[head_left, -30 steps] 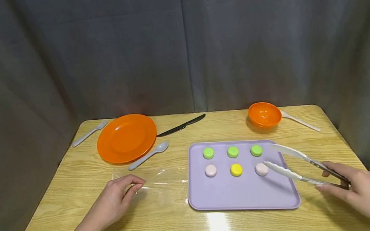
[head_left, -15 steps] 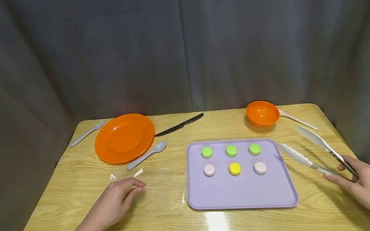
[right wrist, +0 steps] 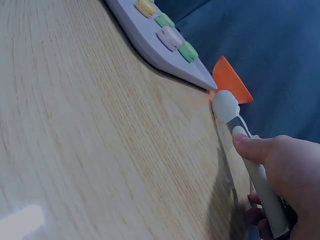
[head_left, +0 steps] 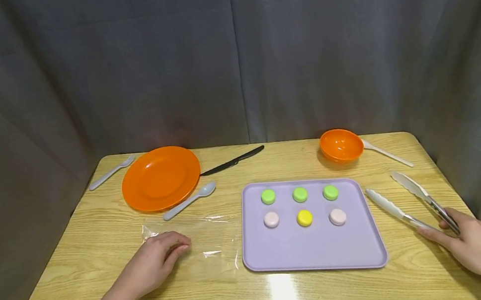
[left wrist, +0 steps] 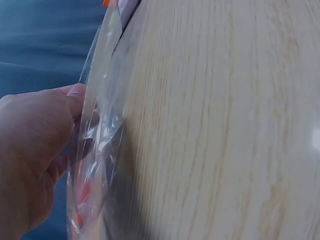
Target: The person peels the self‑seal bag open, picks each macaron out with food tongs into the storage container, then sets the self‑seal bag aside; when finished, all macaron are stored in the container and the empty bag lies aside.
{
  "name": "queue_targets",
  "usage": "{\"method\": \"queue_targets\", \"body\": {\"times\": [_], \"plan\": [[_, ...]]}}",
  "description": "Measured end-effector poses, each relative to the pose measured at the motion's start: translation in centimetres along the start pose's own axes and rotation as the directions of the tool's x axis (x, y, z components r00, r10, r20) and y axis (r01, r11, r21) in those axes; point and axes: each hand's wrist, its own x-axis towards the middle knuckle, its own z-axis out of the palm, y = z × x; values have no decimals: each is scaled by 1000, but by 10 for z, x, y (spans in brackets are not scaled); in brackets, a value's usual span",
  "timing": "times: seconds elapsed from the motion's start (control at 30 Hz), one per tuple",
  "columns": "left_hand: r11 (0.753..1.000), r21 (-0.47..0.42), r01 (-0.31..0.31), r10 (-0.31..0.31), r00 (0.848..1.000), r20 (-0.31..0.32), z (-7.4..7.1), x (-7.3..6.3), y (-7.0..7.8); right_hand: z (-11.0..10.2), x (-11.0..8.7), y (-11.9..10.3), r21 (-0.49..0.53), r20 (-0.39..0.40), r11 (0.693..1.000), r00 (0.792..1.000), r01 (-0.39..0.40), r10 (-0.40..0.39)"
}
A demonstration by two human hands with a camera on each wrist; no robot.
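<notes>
My left hand (head_left: pixel 159 260) pinches the edge of a clear plastic bag (head_left: pixel 212 246) left of the tray. In the left wrist view the bag (left wrist: pixel 102 60) stands up off the table at the fingertips. My right hand (head_left: pixel 479 245) grips a pair of tongs (head_left: pixel 389 206) with pale scalloped tips, spread apart with nothing between them, beyond the tray's right edge. On the lilac tray (head_left: pixel 312 254) lie several macarons in two rows: three green (head_left: pixel 300 194) at the back, and a yellow macaron (head_left: pixel 305 218) between two pale pink ones (head_left: pixel 338 217) in front.
An orange plate (head_left: pixel 161 178) stands at the back left, with a fork (head_left: pixel 110 174), a spoon (head_left: pixel 190 200) and a black knife (head_left: pixel 233 162) around it. Behind the tray is an orange bowl (head_left: pixel 341 146) beside a white-handled utensil (head_left: pixel 388 154). A grey curtain (head_left: pixel 167 69) hangs beyond the table.
The tongs have moved right, off the pale pink macaron and away from the tray, then lower toward the table. My left hand stays at the bag, whose film has shifted slightly.
</notes>
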Motion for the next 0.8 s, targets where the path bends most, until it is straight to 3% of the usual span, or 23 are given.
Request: {"method": "queue_targets", "body": {"times": [0.17,0.37,0.6,0.7,0.8], "plan": [[1000,-10,-23,23,1000,2,4,0,-4,2,0,2,3,-20,1000,1000,18,-18],[999,49,-8,4,997,81,7,2,-8,6,1,7,23,-6,999,1000,25,-25],[991,134,2,-21,989,146,1,2,-1,11,3,10,27,0,999,1000,29,-29],[991,129,29,-43,993,107,-7,3,4,9,6,6,19,3,1000,1000,17,-17],[991,120,66,-66,998,-5,-25,10,8,1,10,-6,19,-45,1000,999,9,-8]]}}
